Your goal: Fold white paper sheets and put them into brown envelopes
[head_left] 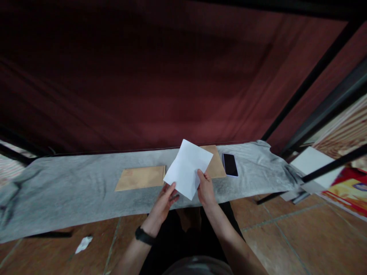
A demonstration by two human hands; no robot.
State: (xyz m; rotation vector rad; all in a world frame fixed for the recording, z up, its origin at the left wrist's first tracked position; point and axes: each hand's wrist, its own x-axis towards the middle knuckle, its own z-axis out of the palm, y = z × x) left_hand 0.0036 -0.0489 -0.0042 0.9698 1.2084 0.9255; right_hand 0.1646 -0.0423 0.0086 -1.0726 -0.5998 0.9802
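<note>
1. White sheet (187, 168): held up in front of the body, above the grey cloth (86, 187); turned with one corner toward the person; faint crease across it; upper face looks blank.
2. Left hand (165, 201): grasping the sheet near its left corner; thumb on the upper face, fingers beneath; dark wristband (145, 236) on this wrist.
3. Right hand (205, 187): grasping the sheet along its lower right edge; thumb laid on the upper face, the other fingers mostly hidden; firmness of either grip cannot be told.
4. Left brown envelope (140, 178): flat on the cloth, left of the sheet; faint reddish mark near its upper left corner.
5. Right brown envelope (217, 164): on the cloth, partly covered from view by the sheet; phone (230, 165) just beside it on the right, dark screen up.
6. Surroundings: dark red panel (172, 95) behind the cloth-covered surface; white scrap (84, 244) on the tiled floor (275, 236), lower left; red-and-yellow package (351, 189) at far right.
</note>
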